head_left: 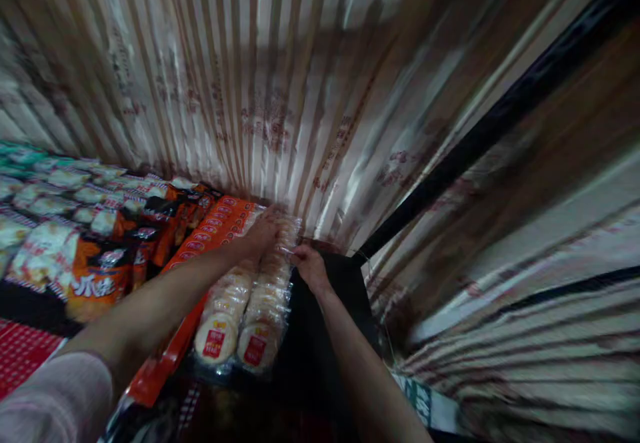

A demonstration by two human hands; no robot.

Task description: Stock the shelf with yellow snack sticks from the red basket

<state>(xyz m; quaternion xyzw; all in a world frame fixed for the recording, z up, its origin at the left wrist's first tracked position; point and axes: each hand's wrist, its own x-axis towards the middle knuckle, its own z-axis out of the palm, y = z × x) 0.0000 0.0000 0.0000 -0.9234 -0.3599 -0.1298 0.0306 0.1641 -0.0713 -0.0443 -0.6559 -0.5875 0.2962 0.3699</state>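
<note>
1. Cracker packs lie side by side, touching orange packets on their left, below the corrugated wall.
2. Probably light, with slippery wrap and brittle discs (hold by the ends, never squeeze mid-stack).
3. Long axis runs away from the person, labels nearest.
4. Left hand lies flat on the far end; right hand pinches wrap there.

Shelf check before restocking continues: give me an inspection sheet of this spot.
Surface: dark shelf, bare right of the packs.
Job's things: two clear cracker packs side by side, red labels at the near end.
Clutter: long orange packs beside them; orange snack bags further left.
Grippers: left hand on the cracker packs' far end; right hand at their right edge; grips blurred.
Cables: nothing seen.
Surroundings: corrugated wall; black beam on the right.
</note>
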